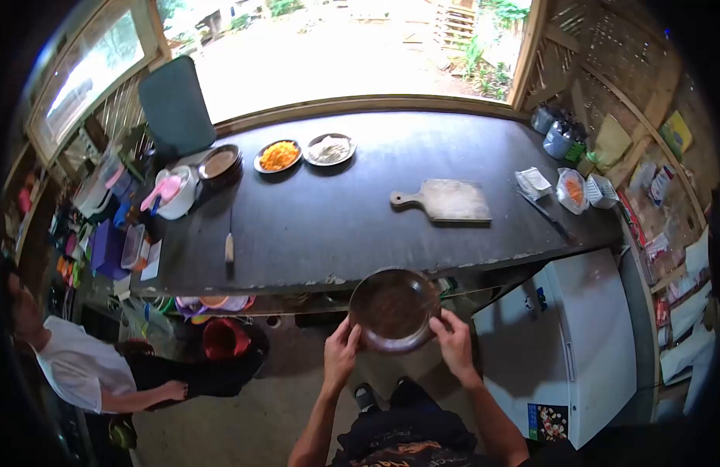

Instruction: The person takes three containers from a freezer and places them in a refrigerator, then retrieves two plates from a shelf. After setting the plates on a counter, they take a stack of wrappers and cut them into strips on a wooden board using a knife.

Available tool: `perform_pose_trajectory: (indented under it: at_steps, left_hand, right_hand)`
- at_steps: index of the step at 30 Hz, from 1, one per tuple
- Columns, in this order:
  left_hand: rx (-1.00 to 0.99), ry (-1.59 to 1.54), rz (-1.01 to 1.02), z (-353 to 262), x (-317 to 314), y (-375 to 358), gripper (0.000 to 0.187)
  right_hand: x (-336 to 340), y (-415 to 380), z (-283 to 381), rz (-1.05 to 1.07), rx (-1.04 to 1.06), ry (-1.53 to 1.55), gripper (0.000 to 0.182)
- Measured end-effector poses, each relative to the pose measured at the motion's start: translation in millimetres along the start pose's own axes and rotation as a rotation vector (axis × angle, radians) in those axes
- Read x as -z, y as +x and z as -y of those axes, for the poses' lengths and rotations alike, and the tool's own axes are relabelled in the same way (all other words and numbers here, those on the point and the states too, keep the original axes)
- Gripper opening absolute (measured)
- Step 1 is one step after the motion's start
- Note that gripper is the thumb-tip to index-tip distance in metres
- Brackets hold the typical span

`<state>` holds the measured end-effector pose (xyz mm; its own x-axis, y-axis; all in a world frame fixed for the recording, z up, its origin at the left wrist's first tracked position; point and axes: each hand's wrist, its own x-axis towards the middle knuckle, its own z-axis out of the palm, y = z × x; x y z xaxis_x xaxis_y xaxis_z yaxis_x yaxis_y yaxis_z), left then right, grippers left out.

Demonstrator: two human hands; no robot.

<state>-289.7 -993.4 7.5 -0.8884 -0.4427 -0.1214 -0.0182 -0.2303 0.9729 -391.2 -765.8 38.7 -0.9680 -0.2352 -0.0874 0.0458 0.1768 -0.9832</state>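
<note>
A round, dark brown metal pan or bowl point(395, 307) is held level in front of my body, just off the counter's front edge. My left hand point(342, 350) grips its lower left rim, and my right hand point(453, 338) grips its right rim. Beyond it on the dark counter point(321, 226) lie a wooden cutting board point(457, 201) and a knife with a light handle point(229, 247). Farther back are a plate of orange pieces point(279, 156) and a plate of white powdery food point(329, 149).
A person point(87, 370) in a white shirt is at the left, near a red bucket point(225, 339). A white freezer point(593, 335) stands at the right below the counter. A white pot point(177, 194) and a long dark blade point(546, 214) lie at opposite ends.
</note>
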Motion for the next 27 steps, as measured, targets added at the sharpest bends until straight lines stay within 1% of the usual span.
perform_pose_trajectory:
  at_steps: [1,3,4,6,8,9,10,11,13,14,16,17,19,21,23,25,27]
  left_hand:
    - [-0.059,0.049,0.019,-0.4,-15.9,24.9,0.037]
    - [-0.051,-0.034,0.056,-1.2,-51.3,78.8,0.036]
    - [-0.059,-0.024,0.073,-3.4,-67.5,109.5,0.036]
    - [-0.203,0.12,0.139,-2.6,-102.7,167.3,0.036]
    - [-0.25,0.029,0.176,2.2,-141.0,229.3,0.034]
    - [-0.245,0.04,0.186,4.9,-160.1,260.9,0.034]
    - [-0.224,0.022,0.203,10.7,-172.6,286.1,0.034]
    - [-0.23,-0.001,0.226,8.2,-189.2,321.2,0.033]
    - [-0.23,0.088,0.208,12.2,-214.2,381.0,0.031]
    - [-0.227,0.153,0.184,16.1,-225.5,402.0,0.028]
    - [-0.189,0.154,0.172,16.4,-245.7,435.8,0.027]
    - [-0.152,0.153,0.153,16.1,-254.9,453.3,0.026]
    - [-0.13,0.147,0.104,33.4,-262.9,493.0,0.023]
    - [-0.15,0.429,0.044,56.4,-257.7,533.6,0.022]
    - [-0.16,0.412,0.037,63.7,-261.7,550.9,0.02]
    - [-0.095,0.399,0.038,61.9,-266.7,557.7,0.02]
    - [-0.1,0.343,0.056,61.8,-269.8,568.1,0.02]
  right_hand:
    - [12.7,19.7,1.1,-0.027,0.058,-0.038,0.029]
    - [34.1,59.9,11.8,-0.096,0.106,-0.024,0.03]
    - [44.0,87.1,8.3,-0.149,0.146,-0.002,0.031]
    - [65.2,148.3,-8.2,-0.245,0.223,0.052,0.031]
    - [85.6,202.3,4.1,-0.299,0.279,-0.001,0.03]
    - [101.9,237.1,-3.0,-0.294,0.272,-0.153,0.029]
    - [112.3,266.7,0.5,-0.273,0.275,-0.131,0.03]
    - [115.7,303.2,-8.9,-0.301,0.238,0.086,0.031]
    - [129.1,369.5,-19.8,-0.306,0.244,0.104,0.033]
    - [133.9,396.5,-24.4,-0.312,0.239,0.114,0.033]
    - [147.3,449.4,-24.8,-0.287,0.181,-0.025,0.032]
    - [153.8,473.6,-24.1,-0.284,0.186,-0.025,0.032]
    - [153.2,510.5,-26.7,-0.249,0.117,-0.047,0.029]
    - [151.0,541.3,-36.6,-0.246,0.081,-0.027,0.028]
    - [151.2,568.0,-53.0,-0.275,0.098,-0.131,0.027]
    - [152.7,575.7,-52.8,-0.287,0.072,-0.179,0.028]
    - [153.6,581.5,-51.1,-0.298,0.048,-0.226,0.029]
